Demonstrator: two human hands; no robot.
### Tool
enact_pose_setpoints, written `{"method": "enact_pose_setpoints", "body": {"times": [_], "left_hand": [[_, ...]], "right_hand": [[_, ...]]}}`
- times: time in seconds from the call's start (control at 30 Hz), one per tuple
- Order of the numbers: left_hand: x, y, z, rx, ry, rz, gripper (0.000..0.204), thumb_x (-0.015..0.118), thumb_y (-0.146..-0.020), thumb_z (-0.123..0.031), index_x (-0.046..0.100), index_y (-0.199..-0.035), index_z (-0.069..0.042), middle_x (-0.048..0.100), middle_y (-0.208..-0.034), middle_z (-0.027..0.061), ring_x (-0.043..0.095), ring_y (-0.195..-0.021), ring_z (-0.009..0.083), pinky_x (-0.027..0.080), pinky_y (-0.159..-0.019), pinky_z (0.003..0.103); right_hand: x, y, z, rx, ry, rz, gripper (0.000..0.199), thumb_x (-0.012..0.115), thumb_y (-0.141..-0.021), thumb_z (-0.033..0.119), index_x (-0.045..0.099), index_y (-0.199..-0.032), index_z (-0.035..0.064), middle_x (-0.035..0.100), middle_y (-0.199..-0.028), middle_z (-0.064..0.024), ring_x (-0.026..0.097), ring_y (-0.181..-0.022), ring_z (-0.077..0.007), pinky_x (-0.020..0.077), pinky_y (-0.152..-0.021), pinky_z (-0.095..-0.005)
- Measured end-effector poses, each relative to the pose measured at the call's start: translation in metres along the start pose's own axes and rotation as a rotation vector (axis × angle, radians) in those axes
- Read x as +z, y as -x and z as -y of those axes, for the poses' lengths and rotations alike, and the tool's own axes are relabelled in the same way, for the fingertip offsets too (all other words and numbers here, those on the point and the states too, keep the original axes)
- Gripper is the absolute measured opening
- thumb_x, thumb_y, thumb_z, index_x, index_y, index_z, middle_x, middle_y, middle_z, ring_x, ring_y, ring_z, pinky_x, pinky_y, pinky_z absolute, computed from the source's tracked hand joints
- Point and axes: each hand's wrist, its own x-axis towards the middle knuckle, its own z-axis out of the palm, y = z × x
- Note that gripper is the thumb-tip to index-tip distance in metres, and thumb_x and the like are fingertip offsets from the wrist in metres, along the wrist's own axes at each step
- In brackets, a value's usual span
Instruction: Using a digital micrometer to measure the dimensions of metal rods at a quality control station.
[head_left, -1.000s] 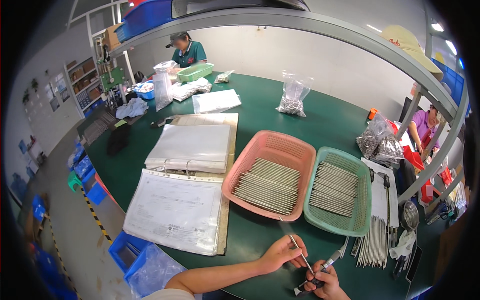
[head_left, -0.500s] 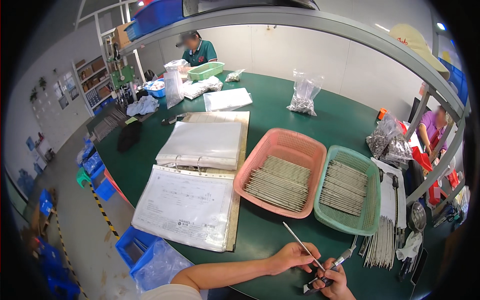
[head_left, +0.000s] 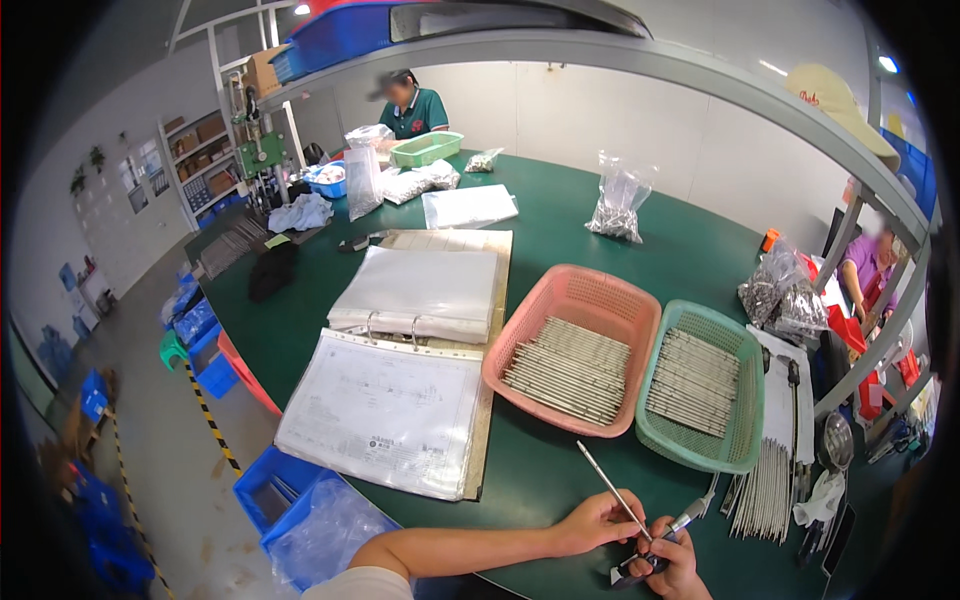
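Observation:
My left hand (head_left: 592, 524) pinches a thin metal rod (head_left: 606, 481), which slants up and to the left from the fingers. Its lower end reaches my right hand (head_left: 678, 568). Wrapped in that right hand is a micrometer (head_left: 687, 516) with a silver barrel and a dark frame. The rod's end lies at the micrometer, but the fingers hide whether it sits between the measuring faces. Beyond the hands, a pink basket (head_left: 492, 375) and a green basket (head_left: 755, 400) each hold many similar rods. More rods (head_left: 762, 495) lie in a bundle right of my right hand.
An open ring binder (head_left: 380, 410) with sheets lies to the left. Bags of small metal parts (head_left: 615, 220) stand farther back. A metal shelf frame (head_left: 700, 70) arches over the green table (head_left: 560, 180). Two people sit across and to the right. Blue bins (head_left: 270, 495) stand below the left edge.
The view has shifted slightly, so the table sits a little lower and to the right. Both hands keep nearly the same hold, with the left fingers slightly moved on the rod.

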Motion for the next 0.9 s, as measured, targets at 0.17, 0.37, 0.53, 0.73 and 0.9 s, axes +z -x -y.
{"method": "enact_pose_setpoints", "body": {"times": [0.17, 0.37, 0.53, 0.73, 0.9], "left_hand": [[-0.002, 0.003, -0.008, -0.108, 0.146, 0.074, 0.011, 0.052, -0.080, -0.008, 0.051, -0.090, -0.003, 0.054, -0.082, 0.0031, 0.053, -0.077, 0.0100, 0.042, -0.067, 0.021], [0.003, 0.003, -0.003, -0.072, 0.168, 0.076, 0.013, 0.048, -0.083, -0.010, 0.049, -0.094, -0.003, 0.053, -0.085, 0.0037, 0.051, -0.077, 0.0096, 0.041, -0.069, 0.021], [0.004, 0.001, -0.002, -0.026, 0.178, 0.080, 0.013, 0.046, -0.084, -0.012, 0.045, -0.094, -0.004, 0.049, -0.080, 0.0022, 0.049, -0.071, 0.0085, 0.040, -0.065, 0.021], [-0.001, 0.002, -0.004, -0.020, 0.144, -0.043, 0.011, 0.046, -0.084, -0.011, 0.046, -0.093, -0.004, 0.049, -0.082, 0.0019, 0.047, -0.076, 0.0080, 0.040, -0.068, 0.020], [0.000, 0.002, 0.003, 0.000, 0.108, 0.004, 0.010, 0.045, -0.084, -0.010, 0.045, -0.092, -0.004, 0.044, -0.083, 0.0017, 0.043, -0.075, 0.0067, 0.038, -0.067, 0.020]], "right_hand": [[-0.001, -0.003, -0.004, -0.002, -0.010, 0.004, 0.022, 0.060, -0.071, 0.013, 0.045, -0.087, 0.0073, 0.049, -0.069, -0.0060, 0.041, -0.045, -0.0130, 0.0315, -0.041, -0.0242], [0.003, -0.002, -0.004, -0.033, 0.036, 0.033, 0.025, 0.062, -0.069, 0.012, 0.045, -0.087, 0.0067, 0.051, -0.072, -0.0084, 0.044, -0.047, -0.0145, 0.0339, -0.042, -0.0243], [0.003, -0.005, -0.002, -0.077, 0.075, 0.031, 0.023, 0.059, -0.069, 0.011, 0.045, -0.086, 0.0045, 0.051, -0.073, -0.0092, 0.044, -0.048, -0.0156, 0.0352, -0.042, -0.0259], [-0.006, -0.001, 0.000, -0.020, -0.047, 0.052, 0.029, 0.057, -0.068, 0.021, 0.045, -0.088, 0.0041, 0.050, -0.072, -0.0095, 0.045, -0.049, -0.0176, 0.0357, -0.043, -0.0280], [-0.011, 0.003, 0.003, 0.030, -0.203, 0.032, 0.032, 0.054, -0.067, 0.028, 0.046, -0.088, 0.0046, 0.050, -0.072, -0.0098, 0.045, -0.048, -0.0188, 0.0360, -0.043, -0.0291]]}}
